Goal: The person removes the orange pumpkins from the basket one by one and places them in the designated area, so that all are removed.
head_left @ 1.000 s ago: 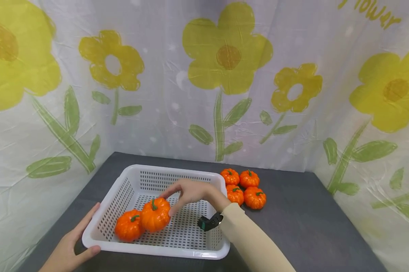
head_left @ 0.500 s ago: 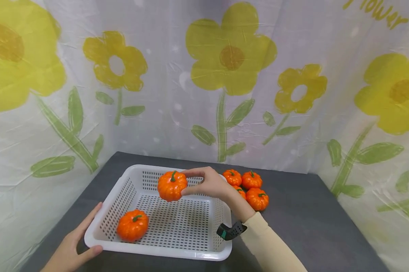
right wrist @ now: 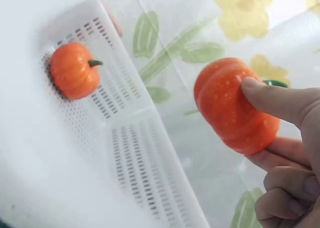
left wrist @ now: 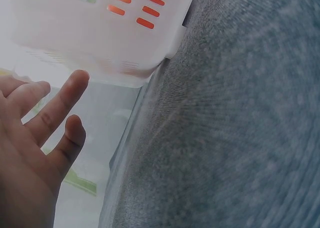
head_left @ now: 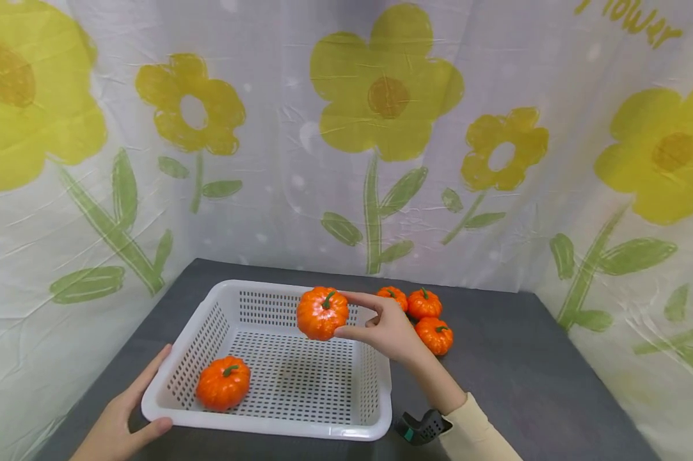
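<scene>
My right hand [head_left: 391, 326] pinches a small orange toy pumpkin [head_left: 322, 314] by its side, thumb in front, and holds it above the right back part of a white plastic basket [head_left: 265, 429]. In the right wrist view the held pumpkin [right wrist: 230, 105] shows a green stem beside the thumb. Another pumpkin [head_left: 223, 384] sits inside the basket at its front left corner. My left hand [head_left: 118, 416] rests against that corner from outside, its fingers fairly straight along the left rim and its thumb at the front. The left wrist view shows spread fingers [left wrist: 60, 107] beside the basket wall.
Right of the basket, a cluster of pumpkins [head_left: 434, 335] stands on the dark grey table [head_left: 513, 384], partly hidden behind my right hand. A pale curtain [head_left: 277, 211] printed with yellow flowers borders the table at the back and sides.
My right hand has lifted one pumpkin from beside the other in the basket and carried it up, back and to the right. The left hand stays at the basket corner.
</scene>
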`<state>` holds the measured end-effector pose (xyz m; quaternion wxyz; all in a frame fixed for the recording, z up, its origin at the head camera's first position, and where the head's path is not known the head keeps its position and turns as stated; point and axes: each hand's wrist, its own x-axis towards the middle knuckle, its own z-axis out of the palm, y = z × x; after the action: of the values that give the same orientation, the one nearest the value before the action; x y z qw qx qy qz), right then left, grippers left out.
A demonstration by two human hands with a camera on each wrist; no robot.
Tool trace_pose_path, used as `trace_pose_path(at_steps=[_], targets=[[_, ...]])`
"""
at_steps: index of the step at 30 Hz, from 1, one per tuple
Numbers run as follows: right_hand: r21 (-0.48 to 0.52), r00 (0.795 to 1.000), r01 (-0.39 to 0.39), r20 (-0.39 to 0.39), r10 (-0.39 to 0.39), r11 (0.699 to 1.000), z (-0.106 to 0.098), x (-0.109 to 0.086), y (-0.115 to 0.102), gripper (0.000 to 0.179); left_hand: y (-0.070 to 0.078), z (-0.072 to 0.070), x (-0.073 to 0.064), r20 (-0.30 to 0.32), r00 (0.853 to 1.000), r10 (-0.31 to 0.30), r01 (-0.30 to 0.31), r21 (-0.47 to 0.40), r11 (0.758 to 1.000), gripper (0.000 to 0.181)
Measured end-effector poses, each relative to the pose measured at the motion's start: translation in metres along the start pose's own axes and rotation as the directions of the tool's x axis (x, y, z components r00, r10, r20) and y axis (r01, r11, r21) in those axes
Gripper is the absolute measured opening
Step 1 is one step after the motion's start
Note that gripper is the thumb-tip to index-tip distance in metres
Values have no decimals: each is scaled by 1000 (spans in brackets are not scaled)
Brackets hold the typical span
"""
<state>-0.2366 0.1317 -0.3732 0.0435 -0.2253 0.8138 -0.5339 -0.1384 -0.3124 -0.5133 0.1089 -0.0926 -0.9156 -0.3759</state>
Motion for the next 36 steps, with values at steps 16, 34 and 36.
trace_pose_path(at_steps=[16, 34, 36], targets=[[92, 951, -107, -282, 129, 990, -38, -56, 30, 68, 3, 0, 0, -27, 999, 34, -34, -1, 999, 98], [121, 868, -225, -426, 255, 967, -73, -99, 74, 66, 2, 1, -1, -18, 1000, 16, -17, -5, 1000, 99], [121, 868, -233, -422, 262, 965, -72, -102, 81, 67, 3, 0, 0, -21, 1000, 23, -23, 5, 1000, 99]])
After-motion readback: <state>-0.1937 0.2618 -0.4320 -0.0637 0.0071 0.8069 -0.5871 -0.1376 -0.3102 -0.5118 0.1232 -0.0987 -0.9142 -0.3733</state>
